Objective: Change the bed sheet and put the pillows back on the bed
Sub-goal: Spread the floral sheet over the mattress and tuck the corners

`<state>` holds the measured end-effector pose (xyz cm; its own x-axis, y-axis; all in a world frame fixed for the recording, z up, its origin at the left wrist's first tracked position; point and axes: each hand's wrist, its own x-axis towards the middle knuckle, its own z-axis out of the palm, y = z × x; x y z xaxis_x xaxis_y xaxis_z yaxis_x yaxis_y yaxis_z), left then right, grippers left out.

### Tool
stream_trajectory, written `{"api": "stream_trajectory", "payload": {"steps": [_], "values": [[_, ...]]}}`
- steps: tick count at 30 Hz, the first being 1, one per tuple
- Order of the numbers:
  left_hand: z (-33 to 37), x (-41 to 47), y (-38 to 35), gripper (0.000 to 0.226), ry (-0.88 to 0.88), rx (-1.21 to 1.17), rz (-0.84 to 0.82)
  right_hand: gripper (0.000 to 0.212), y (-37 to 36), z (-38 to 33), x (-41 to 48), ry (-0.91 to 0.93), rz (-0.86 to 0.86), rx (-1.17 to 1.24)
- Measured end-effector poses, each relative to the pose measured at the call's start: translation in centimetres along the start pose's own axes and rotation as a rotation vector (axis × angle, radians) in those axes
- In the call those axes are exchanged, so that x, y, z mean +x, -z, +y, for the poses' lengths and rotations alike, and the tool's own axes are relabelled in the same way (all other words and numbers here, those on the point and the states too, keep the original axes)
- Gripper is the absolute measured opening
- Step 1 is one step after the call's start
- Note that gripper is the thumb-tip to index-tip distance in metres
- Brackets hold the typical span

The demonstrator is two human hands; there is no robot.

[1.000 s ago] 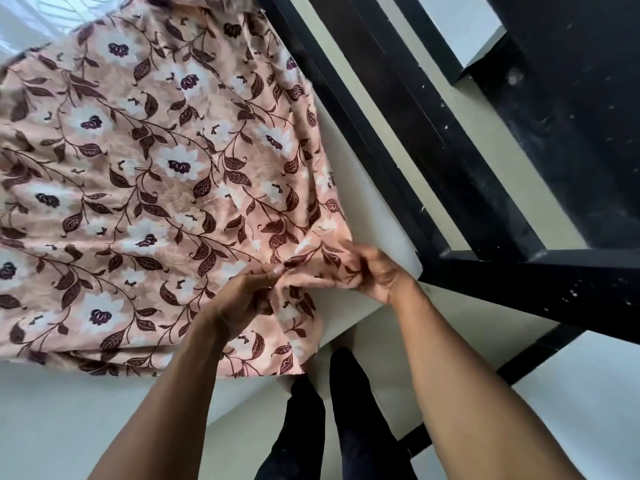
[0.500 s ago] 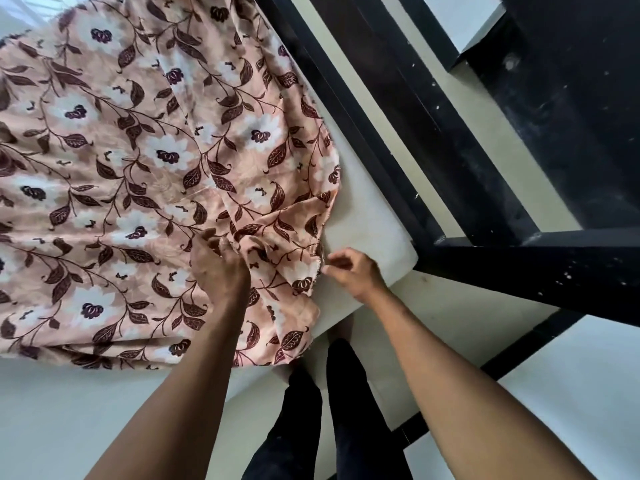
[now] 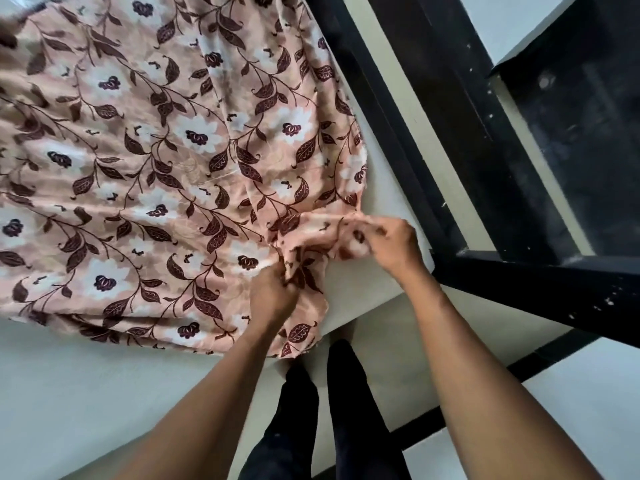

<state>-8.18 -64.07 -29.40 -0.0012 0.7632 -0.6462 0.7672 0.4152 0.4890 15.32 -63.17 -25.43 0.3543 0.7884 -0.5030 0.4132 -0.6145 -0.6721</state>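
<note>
At the bottom centre of the frame stand dark-trousered legs (image 3: 353, 403), at the foot corner of the bed. Just above them, the left grip (image 3: 273, 292) is closed on a bunched fold of the sheet (image 3: 173, 150), fingers buried in the cloth. A little up and to the right, the right grip (image 3: 391, 244) pinches the sheet's gathered corner edge. The floral sheet spreads from there across the upper left of the frame, lying on the mattress (image 3: 367, 285), whose bare white corner shows beside the right grip. The cloth looks light, soft and limp, so it will wrinkle and slide. The hem at the corner seems the best place to hold it. The black frame (image 3: 519, 285) runs along the right.
</note>
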Motion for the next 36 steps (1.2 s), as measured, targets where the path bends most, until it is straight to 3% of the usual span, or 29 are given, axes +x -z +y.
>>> {"api": "stream_trajectory", "payload": {"steps": [3, 4, 6, 9, 11, 15, 17, 19, 21, 23, 26, 28, 30, 32, 34, 36], "values": [[-0.2, 1.2, 2.5, 0.018, 0.101, -0.54, -0.242, 0.023, 0.9, -0.9, 0.9, -0.173, 0.148, 0.79], [-0.3, 1.4, 3.8, 0.011, 0.089, -0.619, -0.366, 0.026, 1.0, -0.9, 1.5, -0.25, 0.156, 0.899], [-0.8, 2.2, 6.8, 0.022, 0.024, -0.567, -0.571, 0.029, 0.8, -1.0, 2.6, -0.322, 0.14, 0.757], [-0.3, 3.8, 10.7, 0.025, -0.007, -0.261, -0.626, 0.031, 1.2, -1.1, 4.7, -0.234, -0.029, 0.136], [0.2, 5.2, 11.7, 0.029, 0.023, -0.177, -0.497, 0.029, 1.6, -2.0, 5.5, -0.194, -0.084, -0.185], [0.7, 6.4, 10.4, 0.025, 0.031, -0.027, -0.011, 0.033, 1.6, -2.7, 5.7, -0.183, 0.213, -0.207], [0.6, 5.3, 8.5, 0.026, -0.183, 0.272, 0.236, 0.038, 0.7, -1.5, 4.5, -0.217, 0.186, -0.216], [0.5, 3.8, 6.3, 0.037, -0.461, 0.393, 0.347, 0.056, -0.5, 0.5, 2.9, -0.317, 0.107, -0.198], [0.2, 2.9, 3.6, 0.059, -0.585, 0.512, 0.241, 0.066, -1.7, 2.4, 1.3, -0.352, 0.067, -0.154], [-0.6, 3.1, 1.5, 0.077, -0.588, 0.713, 0.12, 0.057, -2.7, 3.8, 0.6, -0.304, 0.069, -0.17], [-1.1, 4.1, 0.2, 0.042, -0.667, 0.735, 0.132, 0.02, -3.0, 5.2, 0.0, -0.266, 0.094, -0.101], [-0.9, 4.0, 0.1, 0.031, -0.732, 0.655, 0.171, 0.029, -2.9, 6.5, -0.4, -0.313, 0.218, 0.094], [0.1, 2.5, -0.4, 0.032, -0.799, 0.508, 0.103, 0.028, -1.9, 7.8, -1.6, -0.391, 0.364, 0.291], [1.6, 0.0, -1.3, 0.037, -0.932, 0.45, -0.055, 0.025, -0.2, 8.6, -3.4, -0.451, 0.519, 0.373], [3.0, -3.5, -2.9, 0.028, -1.038, 0.451, -0.301, 0.026, 2.0, 9.5, -5.6, -0.52, 0.665, 0.374], [4.5, -7.5, -5.0, 0.013, -0.909, 0.497, -0.6, 0.029, 3.5, 11.3, -7.7, -0.593, 0.766, 0.24]]}}
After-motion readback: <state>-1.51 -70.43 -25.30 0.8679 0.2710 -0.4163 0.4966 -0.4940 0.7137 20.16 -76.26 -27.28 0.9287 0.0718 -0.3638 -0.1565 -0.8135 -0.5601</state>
